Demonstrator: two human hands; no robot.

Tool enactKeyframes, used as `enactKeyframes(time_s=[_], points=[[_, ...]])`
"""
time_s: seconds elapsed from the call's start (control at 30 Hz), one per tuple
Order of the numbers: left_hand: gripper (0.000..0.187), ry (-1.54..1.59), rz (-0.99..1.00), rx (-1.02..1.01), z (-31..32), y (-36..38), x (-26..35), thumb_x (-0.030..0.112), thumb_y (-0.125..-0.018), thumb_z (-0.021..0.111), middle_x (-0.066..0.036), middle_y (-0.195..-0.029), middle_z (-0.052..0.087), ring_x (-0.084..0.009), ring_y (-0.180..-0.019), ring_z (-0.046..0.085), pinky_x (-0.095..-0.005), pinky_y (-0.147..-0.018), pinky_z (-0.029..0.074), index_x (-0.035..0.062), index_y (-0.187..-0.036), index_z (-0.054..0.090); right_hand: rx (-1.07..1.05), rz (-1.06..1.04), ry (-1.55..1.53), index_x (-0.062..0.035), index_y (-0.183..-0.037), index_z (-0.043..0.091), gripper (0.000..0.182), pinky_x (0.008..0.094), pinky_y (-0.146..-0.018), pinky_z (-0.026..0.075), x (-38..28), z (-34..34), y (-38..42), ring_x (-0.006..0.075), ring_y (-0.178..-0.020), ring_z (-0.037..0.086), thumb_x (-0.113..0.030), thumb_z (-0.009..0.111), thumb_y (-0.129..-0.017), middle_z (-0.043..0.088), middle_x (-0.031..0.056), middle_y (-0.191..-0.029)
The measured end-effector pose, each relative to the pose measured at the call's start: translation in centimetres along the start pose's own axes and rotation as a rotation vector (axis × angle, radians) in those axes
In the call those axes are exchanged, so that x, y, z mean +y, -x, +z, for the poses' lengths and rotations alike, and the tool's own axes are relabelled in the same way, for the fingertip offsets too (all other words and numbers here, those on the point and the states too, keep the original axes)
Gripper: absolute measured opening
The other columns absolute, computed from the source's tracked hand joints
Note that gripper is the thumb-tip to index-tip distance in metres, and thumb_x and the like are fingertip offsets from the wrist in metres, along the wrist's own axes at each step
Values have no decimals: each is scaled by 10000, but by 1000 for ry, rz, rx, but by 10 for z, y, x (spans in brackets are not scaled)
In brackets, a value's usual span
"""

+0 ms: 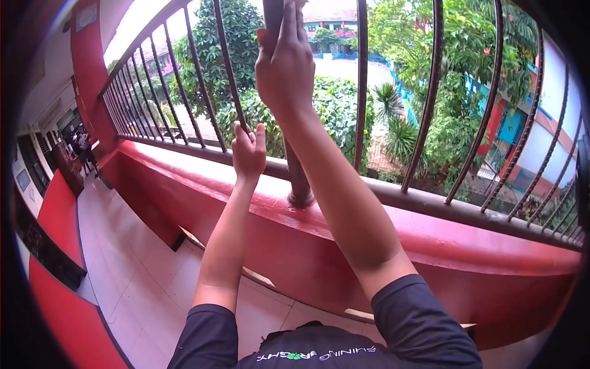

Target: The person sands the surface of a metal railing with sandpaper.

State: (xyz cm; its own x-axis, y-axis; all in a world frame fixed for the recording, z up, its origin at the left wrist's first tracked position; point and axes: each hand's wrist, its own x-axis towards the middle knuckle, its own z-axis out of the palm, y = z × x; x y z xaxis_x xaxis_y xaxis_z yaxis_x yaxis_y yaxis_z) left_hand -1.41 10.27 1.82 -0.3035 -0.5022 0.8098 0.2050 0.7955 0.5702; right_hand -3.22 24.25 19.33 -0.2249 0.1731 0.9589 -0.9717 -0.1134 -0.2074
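Note:
My left hand [249, 154] is closed around the lower part of a thin dark railing bar [228, 64], its thumb and a finger pointing up. Higher up, at the top edge of the view, my right hand [286, 74] is on a thicker brown railing post [273, 15]. The post lies between its thumb and its long, upward-pointing fingers. Part of these fingertips is cut off by the frame. The foot of that post [300, 190] stands on the red ledge [270, 195].
A bottom rail [430, 203] runs along the ledge, with more upright bars to both sides. Beyond are bushes [344, 111], trees and buildings. To the left, a tiled corridor [141, 270] stretches away, with a person [82, 144] far down it.

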Motion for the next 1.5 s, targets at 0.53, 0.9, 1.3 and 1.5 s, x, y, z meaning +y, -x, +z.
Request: enactKeyframes(time_s=[0.53, 0.9, 1.3, 1.5], points=[[364, -44, -66, 106, 0, 1, 15, 332, -997, 650, -131, -568, 573, -334, -504, 630, -463, -502, 461, -4, -1007, 509, -184, -294, 129, -23, -1644, 124, 786, 552, -1245, 297, 13, -1, -46, 521, -1533, 182, -136, 582, -1015, 165, 244, -1696], [375, -20, -109, 41, -6, 3, 19, 349, -983, 662, -129, -591, 588, -326, -526, 648, -455, -519, 488, 8, -995, 505, -173, -221, 299, 56, -1615, 111, 846, 519, -1250, 284, 6, -2, -21, 498, -1508, 276, -129, 637, -980, 186, 339, -1654], [409, 1, -109, -27, -9, 3, 14, 342, -991, 655, -127, -605, 561, -352, -539, 624, -484, -549, 492, -19, -1086, 488, 125, -293, 154, 40, -1330, 631, 422, 451, -1014, 532, -16, 15, -55, 432, -1155, 679, -55, 694, -924, 698, 254, -1247], [618, 120, -29, -226, -23, -6, -2, 338, -980, 682, -115, -619, 576, -290, -538, 615, -429, -546, 496, -132, -1311, 454, 147, -1, 251, -102, -1373, 511, 602, 378, -1013, 518, -22, 5, -97, 311, -1139, 666, -277, 805, -877, 640, 207, -1263]])
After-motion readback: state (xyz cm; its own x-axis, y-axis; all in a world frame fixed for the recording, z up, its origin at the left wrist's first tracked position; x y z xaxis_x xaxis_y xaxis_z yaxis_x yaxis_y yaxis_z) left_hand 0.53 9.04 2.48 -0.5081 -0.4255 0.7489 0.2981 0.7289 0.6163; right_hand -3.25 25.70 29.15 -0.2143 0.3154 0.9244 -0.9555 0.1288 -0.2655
